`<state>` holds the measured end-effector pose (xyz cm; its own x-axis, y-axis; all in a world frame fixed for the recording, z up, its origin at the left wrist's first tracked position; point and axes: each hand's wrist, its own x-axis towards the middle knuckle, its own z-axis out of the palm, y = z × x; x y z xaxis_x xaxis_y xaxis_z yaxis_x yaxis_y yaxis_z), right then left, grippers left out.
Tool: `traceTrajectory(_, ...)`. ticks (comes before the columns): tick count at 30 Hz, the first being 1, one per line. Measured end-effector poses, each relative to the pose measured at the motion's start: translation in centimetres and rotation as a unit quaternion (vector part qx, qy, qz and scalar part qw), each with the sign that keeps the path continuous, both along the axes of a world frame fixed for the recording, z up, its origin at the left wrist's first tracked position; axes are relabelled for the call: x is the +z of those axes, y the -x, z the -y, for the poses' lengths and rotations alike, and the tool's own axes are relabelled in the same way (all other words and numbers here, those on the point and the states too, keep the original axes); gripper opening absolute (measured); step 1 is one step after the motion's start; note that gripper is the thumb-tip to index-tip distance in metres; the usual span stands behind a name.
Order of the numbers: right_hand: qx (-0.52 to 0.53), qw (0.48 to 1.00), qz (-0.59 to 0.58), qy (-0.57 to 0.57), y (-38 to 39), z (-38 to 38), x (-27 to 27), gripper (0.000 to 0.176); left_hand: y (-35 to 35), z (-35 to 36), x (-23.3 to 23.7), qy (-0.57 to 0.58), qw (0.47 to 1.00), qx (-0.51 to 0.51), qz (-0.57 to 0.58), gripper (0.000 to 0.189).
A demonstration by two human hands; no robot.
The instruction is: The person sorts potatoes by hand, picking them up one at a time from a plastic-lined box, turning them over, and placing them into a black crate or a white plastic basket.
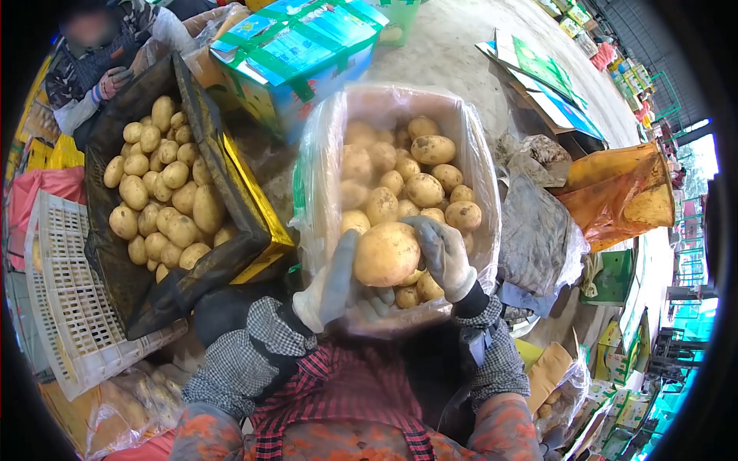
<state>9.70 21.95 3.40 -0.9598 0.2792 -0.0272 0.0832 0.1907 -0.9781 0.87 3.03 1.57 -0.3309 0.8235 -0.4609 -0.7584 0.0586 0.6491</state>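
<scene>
Both my hands wear pale gloves with grey palms and fingers. Between them is a large potato [387,254], held above a box lined with clear plastic [486,173]. My left hand [329,286] presses on the potato's left side, and my right hand [446,257] grips its right side. Several smaller potatoes [423,190] lie in the lined box below. To the left, a black crate [231,184] holds many more potatoes [165,180].
A white slatted basket [77,296] leans beside the black crate. Behind stands a blue box with green tape [300,42]. A co-worker [92,69] is at the upper left. Grey plastic sheeting [538,230] and an orange bag [615,192] lie to the right.
</scene>
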Motion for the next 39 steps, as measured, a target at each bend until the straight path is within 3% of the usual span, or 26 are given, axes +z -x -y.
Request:
traceTrajectory(2, 0.002, 0.999, -0.037, -0.017, 0.0, -0.3, -1.1, 0.054, 0.3, 0.2, 0.2, 0.010, 0.999, -0.029, -0.008, 0.094)
traceTrajectory(3, -0.005, 0.998, -0.051, 0.034, 0.0, -0.3, -2.0, 0.054, 0.5, 0.3, 0.6, 0.013, 0.999, -0.047, -0.010, 0.095)
traceTrajectory(7, -0.036, 0.985, -0.003, 0.168, -0.6, -0.2, -3.0, 0.051, 0.1, 1.0, -1.0, -0.042, 0.998, 0.011, 0.051, 0.072)
traceTrajectory(9, -0.036, 0.992, -0.003, 0.121, -0.7, -0.2, -3.1, 0.049, 0.1, 1.2, -1.6, -0.067, 0.995, 0.019, 0.075, 0.068)
traceTrajectory(11, -0.019, 0.997, -0.076, -0.007, -0.5, -0.3, -4.5, 0.047, 0.1, 1.1, -1.9, -0.055, 0.997, -0.004, 0.060, 0.075)
traceTrajectory(13, -0.038, 0.994, -0.029, 0.101, -0.8, -0.4, -5.0, 0.045, -0.1, 0.7, -1.3, -0.026, 0.999, -0.029, 0.021, 0.087)
traceTrajectory(15, -0.037, 0.989, -0.045, 0.133, -0.7, -0.2, -5.7, 0.043, -0.3, 0.8, 0.5, -0.019, 0.999, -0.030, -0.002, 0.088)
traceTrajectory(19, 0.056, 0.992, -0.070, -0.091, -0.9, -1.0, -5.0, 0.032, -0.5, 1.6, 0.0, -0.133, 0.990, -0.011, 0.046, 0.074)
traceTrajectory(21, -0.004, 0.998, -0.051, -0.047, 0.0, -0.4, -3.0, 0.029, -1.5, 1.6, -2.1, -0.172, 0.982, 0.042, 0.065, 0.060)
traceTrajectory(23, -0.055, 0.998, 0.009, 0.010, 0.2, 0.1, -0.6, 0.027, -1.6, 2.5, -2.0, -0.192, 0.977, 0.068, -0.057, 0.056)
traceTrajectory(24, -0.038, 0.998, -0.040, 0.024, 0.3, -1.1, -2.7, 0.027, -1.8, 2.9, -3.1, -0.225, 0.964, 0.093, -0.104, 0.059)
traceTrajectory(25, -0.059, 0.997, -0.041, 0.036, 0.3, -1.2, -2.8, 0.026, -1.1, 3.9, 0.5, -0.238, 0.967, 0.061, -0.069, 0.065)
traceTrajectory(26, -0.089, 0.995, -0.025, 0.028, 0.5, -1.7, -3.1, 0.025, -0.1, 5.5, 1.4, -0.182, 0.957, 0.080, -0.210, 0.064)
traceTrajectory(27, -0.097, 0.994, -0.021, 0.053, 0.5, -1.0, -1.8, 0.026, 0.5, 6.9, 3.9, -0.252, 0.955, 0.114, -0.111, 0.065)
traceTrajectory(29, -0.088, 0.992, -0.048, 0.080, 0.3, -1.0, -1.6, 0.026, 3.5, 11.0, 5.3, -0.123, 0.924, 0.167, -0.322, 0.067)
traceTrajectory(33, -0.097, 0.993, -0.035, 0.057, 0.2, -0.7, -1.3, 0.025, 10.5, 16.7, 6.0, 0.100, 0.869, 0.266, -0.405, 0.069)
traceTrajectory(35, -0.078, 0.996, -0.042, 0.026, 0.6, -0.6, -1.1, 0.026, 14.6, 18.9, 3.3, 0.229, 0.822, 0.167, -0.494, 0.067)
traceTrajectory(37, -0.089, 0.992, -0.051, 0.069, 1.0, 0.1, -0.7, 0.026, 15.8, 20.1, 0.3, 0.333, 0.729, 0.040, -0.597, 0.066)
traceTrajectory(38, -0.086, 0.994, -0.056, 0.027, 1.1, -0.3, -0.7, 0.026, 16.3, 20.1, -1.0, 0.370, 0.672, -0.030, -0.641, 0.065)
traceTrajectory(39, -0.087, 0.995, -0.056, -0.017, 0.9, -0.9, -0.8, 0.026, 16.7, 19.9, -1.7, 0.353, 0.703, -0.082, -0.612, 0.060)
